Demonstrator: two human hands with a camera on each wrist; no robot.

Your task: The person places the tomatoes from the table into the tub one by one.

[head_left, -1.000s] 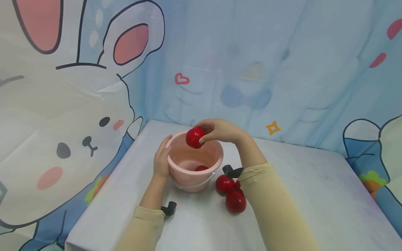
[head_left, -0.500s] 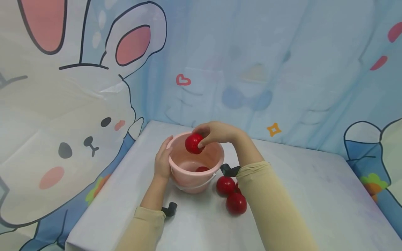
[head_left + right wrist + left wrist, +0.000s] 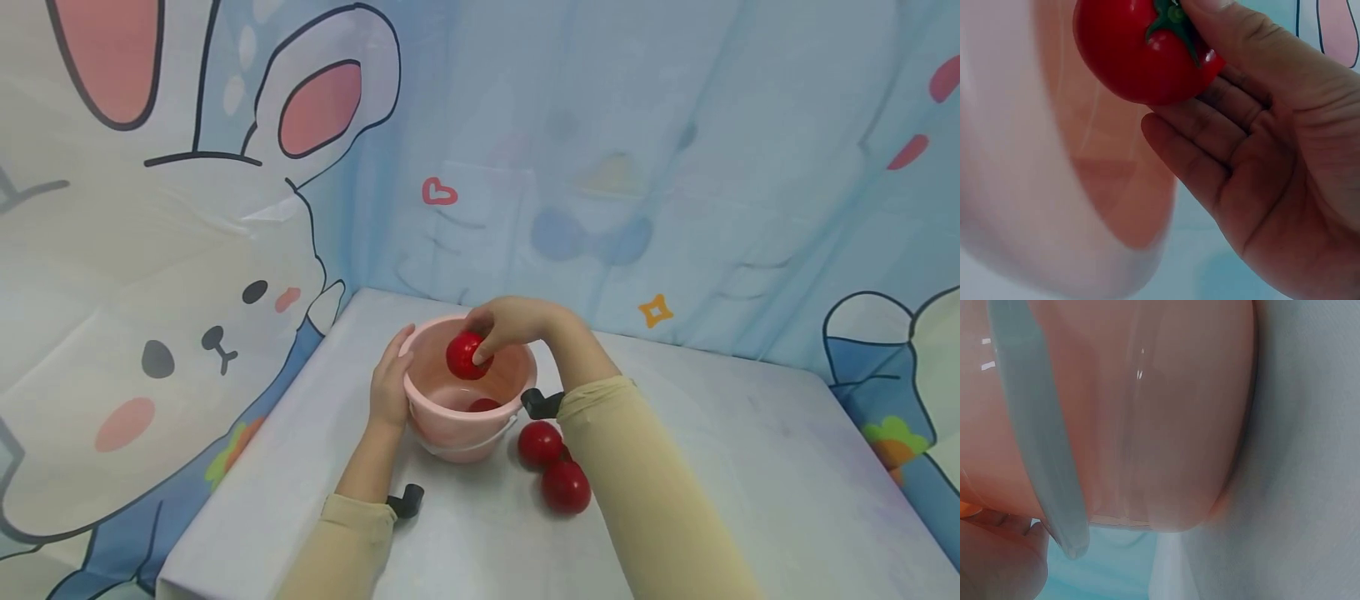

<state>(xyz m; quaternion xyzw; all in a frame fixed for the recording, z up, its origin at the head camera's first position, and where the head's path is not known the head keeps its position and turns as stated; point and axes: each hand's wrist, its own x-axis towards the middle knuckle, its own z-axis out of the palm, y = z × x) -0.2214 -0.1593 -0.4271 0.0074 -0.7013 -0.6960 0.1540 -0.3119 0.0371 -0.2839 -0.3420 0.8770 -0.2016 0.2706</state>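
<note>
A pink bucket (image 3: 450, 427) with a pale handle (image 3: 1041, 437) stands on the white table. My left hand (image 3: 389, 387) holds its left side near the rim, and the fingers (image 3: 1004, 550) lie against the outer wall in the left wrist view. My right hand (image 3: 513, 323) grips a red tomato (image 3: 465, 355) over the bucket's mouth, just inside the rim. The right wrist view shows this tomato's green stem (image 3: 1175, 19) beside the thumb. Another tomato (image 3: 483, 405) lies inside the bucket, partly hidden by the front wall.
To the bucket's right lie a red tomato (image 3: 540, 443) and a nearer tomato (image 3: 566, 487), with a red sliver of another beside the right sleeve (image 3: 645, 467). A blue cartoon curtain (image 3: 525, 100) hangs behind the table (image 3: 750, 467).
My right hand has lowered the tomato from above the rim into the bucket's mouth. The left hand keeps its place on the bucket.
</note>
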